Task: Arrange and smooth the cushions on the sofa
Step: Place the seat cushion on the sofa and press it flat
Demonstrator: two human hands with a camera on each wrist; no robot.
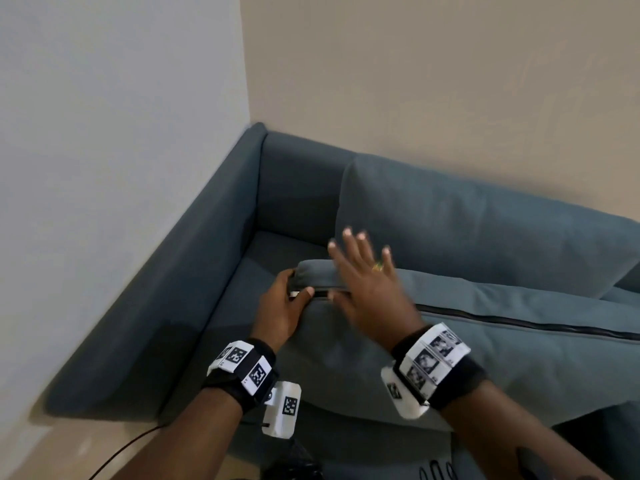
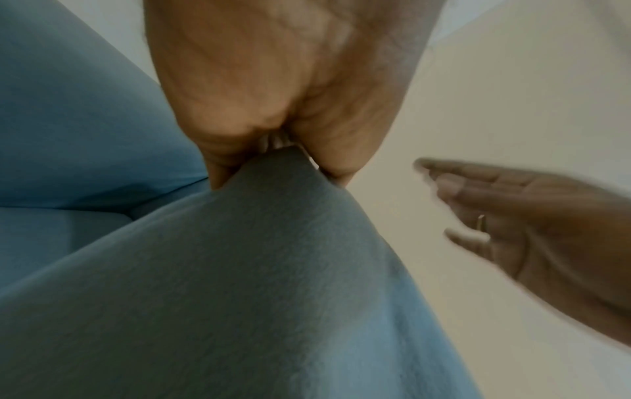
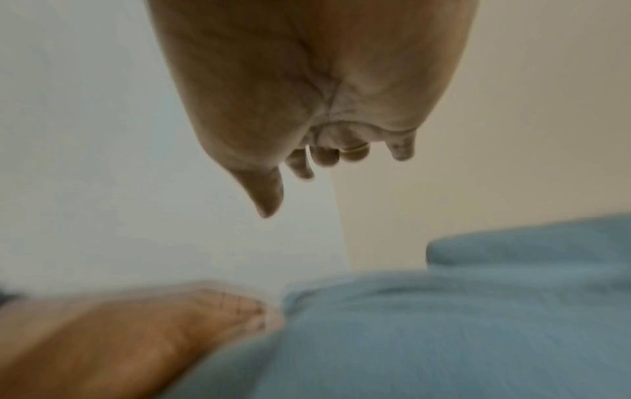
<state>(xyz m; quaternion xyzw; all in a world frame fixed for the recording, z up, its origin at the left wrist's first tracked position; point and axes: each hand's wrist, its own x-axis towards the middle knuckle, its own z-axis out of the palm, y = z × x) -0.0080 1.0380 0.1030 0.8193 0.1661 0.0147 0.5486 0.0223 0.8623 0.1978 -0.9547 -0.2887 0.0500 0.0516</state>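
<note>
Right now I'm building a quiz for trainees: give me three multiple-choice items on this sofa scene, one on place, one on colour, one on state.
1. Where does the left hand grip the loose cushion?
A. its corner
B. its middle
C. nowhere

2. What colour is the sofa?
A. red
B. blue-grey
C. white

3. How is the right hand?
A. clenched in a fist
B. gripping the zip
C. open, fingers spread

Answers: 1 A, the left wrist view shows fingers pinching the corner; 2 B, every view shows that fabric; 3 C, the head view shows it spread over the cushion, blurred.
</note>
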